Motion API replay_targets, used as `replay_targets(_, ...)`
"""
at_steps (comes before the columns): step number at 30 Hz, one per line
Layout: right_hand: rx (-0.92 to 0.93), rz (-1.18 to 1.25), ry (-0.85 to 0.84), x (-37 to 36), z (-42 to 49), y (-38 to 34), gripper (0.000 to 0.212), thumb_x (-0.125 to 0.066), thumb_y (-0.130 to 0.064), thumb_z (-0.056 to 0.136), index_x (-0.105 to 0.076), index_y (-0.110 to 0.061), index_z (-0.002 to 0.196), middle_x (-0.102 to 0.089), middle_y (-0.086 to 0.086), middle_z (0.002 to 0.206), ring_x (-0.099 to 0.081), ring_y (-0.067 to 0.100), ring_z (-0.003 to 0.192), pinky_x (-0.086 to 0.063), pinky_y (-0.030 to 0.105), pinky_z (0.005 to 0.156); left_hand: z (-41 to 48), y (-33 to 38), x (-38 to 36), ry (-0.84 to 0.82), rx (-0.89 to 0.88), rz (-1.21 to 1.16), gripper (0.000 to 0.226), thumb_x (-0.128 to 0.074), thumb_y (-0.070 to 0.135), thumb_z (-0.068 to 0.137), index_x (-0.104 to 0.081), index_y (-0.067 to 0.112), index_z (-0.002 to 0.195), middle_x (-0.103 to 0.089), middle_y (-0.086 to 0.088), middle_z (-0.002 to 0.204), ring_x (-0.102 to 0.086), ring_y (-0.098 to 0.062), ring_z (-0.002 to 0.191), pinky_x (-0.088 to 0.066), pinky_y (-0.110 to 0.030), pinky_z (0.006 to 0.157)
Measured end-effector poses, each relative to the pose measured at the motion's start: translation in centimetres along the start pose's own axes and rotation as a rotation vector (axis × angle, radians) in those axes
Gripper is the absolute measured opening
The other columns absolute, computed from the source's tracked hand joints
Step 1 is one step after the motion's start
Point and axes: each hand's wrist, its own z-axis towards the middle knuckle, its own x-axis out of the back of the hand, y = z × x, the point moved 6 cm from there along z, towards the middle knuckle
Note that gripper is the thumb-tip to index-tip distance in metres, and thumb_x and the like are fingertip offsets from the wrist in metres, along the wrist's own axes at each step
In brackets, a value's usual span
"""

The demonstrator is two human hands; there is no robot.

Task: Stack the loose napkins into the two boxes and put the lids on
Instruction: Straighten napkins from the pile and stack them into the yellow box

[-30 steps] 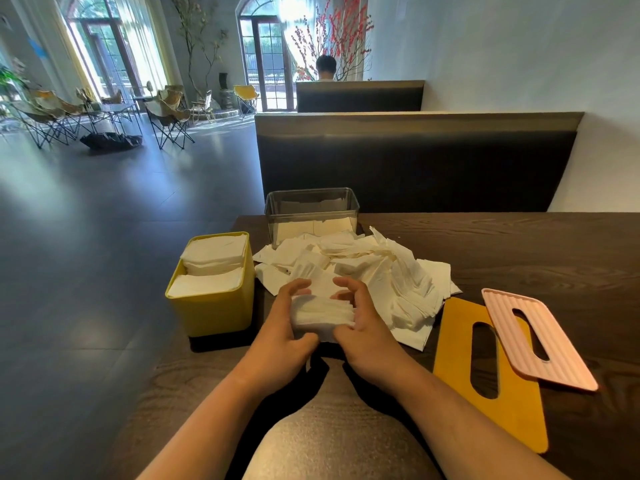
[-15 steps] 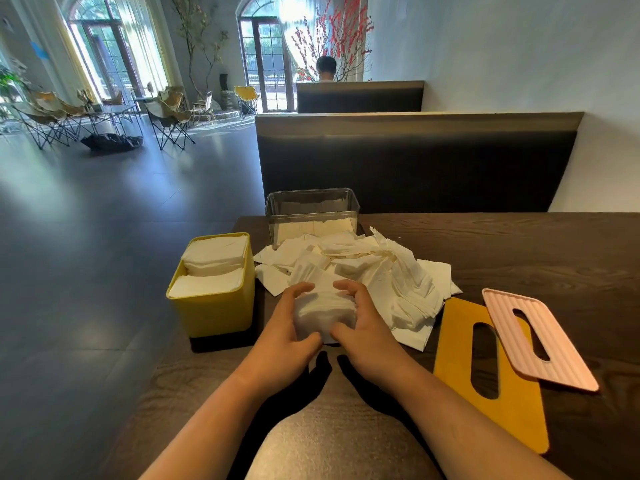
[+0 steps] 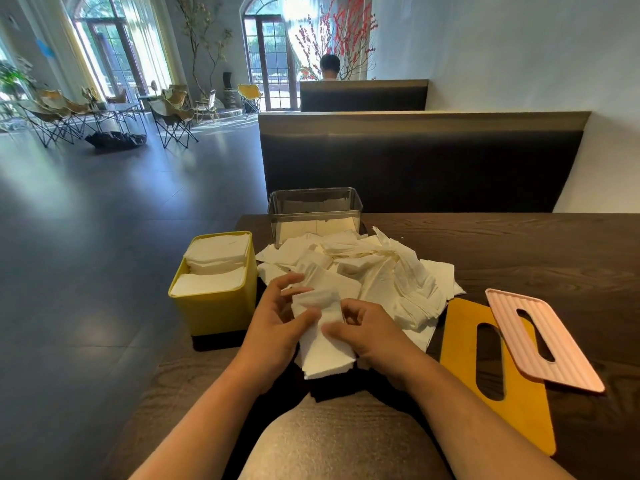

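Pinching napkin stack [image 3: 322, 344]: fingers of left hand [image 3: 273, 327], right hand [image 3: 374, 337] | loose pile [image 3: 381, 271] behind | yellow box [image 3: 214, 313] left

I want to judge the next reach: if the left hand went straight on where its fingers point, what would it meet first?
Likely the loose napkin pile, just beyond the napkin stack the left hand holds; the clear box lies farther. Depth is uncertain.

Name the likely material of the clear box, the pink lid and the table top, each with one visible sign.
Clear box: likely transparent plastic; napkins show through its walls. Pink lid: probably matte plastic; moulded ribs, slot. Table top: dark wood or veneer; grain lines show.
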Motion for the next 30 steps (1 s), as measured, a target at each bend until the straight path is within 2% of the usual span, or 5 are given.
replay_targets(6,0.063,0.24,0.123,0.5,0.1,-0.4,0.037,-0.074,0.0,0.09,-0.07,-0.017,0.123,-0.079,0.007,0.111,-0.075,0.027,0.106,-0.061,0.048,0.095,-0.5,-0.1,-0.6,-0.115,0.015,0.17,0.079,-0.091,0.042,0.077,-0.044,0.05,0.141,-0.064,0.003,0.135,-0.068,-0.014,0.12,-0.059,-0.041,0.1)
replay_targets(13,0.117,0.236,0.219,2.0,0.0,-0.3,0.032,-0.07,0.0,0.092,-0.066,-0.016,0.119,-0.074,0.012,0.111,-0.073,0.031,0.105,-0.063,0.042,0.086,-0.6,0.2,0.2,-0.048,-0.028,0.132,0.061,-0.076,0.001,0.092,-0.054,0.037,0.135,-0.068,-0.007,0.127,-0.073,-0.022,0.111,-0.064,-0.043,0.09)
replay_targets(21,0.148,-0.144,0.073,-0.5,0.3,0.4,0.067,-0.057,-0.006,0.092,-0.039,-0.055,0.134,-0.062,-0.003,0.132,-0.07,0.017,0.109,-0.059,0.042,0.095,-0.7,0.2,-0.9,-0.089,-0.025,0.203,0.072,-0.051,-0.016,0.092,-0.045,0.036,0.141,-0.058,-0.003,0.135,-0.069,-0.01,0.113,-0.057,-0.024,0.089)
replay_targets(25,0.175,-0.164,0.117,-0.5,0.4,0.1,0.068,-0.05,-0.001,0.091,-0.041,-0.056,0.129,-0.054,-0.013,0.133,-0.065,0.012,0.109,-0.058,0.04,0.099,-0.6,0.4,-0.9,-0.044,-0.03,0.219,0.065,-0.051,-0.013,0.093,-0.046,0.034,0.138,-0.057,-0.001,0.136,-0.066,-0.01,0.116,-0.057,-0.023,0.09)
replay_targets(30,0.171,-0.181,0.187,-0.1,0.5,0.5,0.059,-0.046,0.001,0.091,-0.051,-0.053,0.117,-0.064,0.004,0.116,-0.065,0.025,0.094,-0.056,0.049,0.081,-0.1,0.0,0.2,0.115,-0.045,0.297,0.049,-0.05,0.002,0.104,-0.05,0.041,0.133,-0.059,0.008,0.136,-0.062,-0.001,0.116,-0.058,-0.027,0.096)
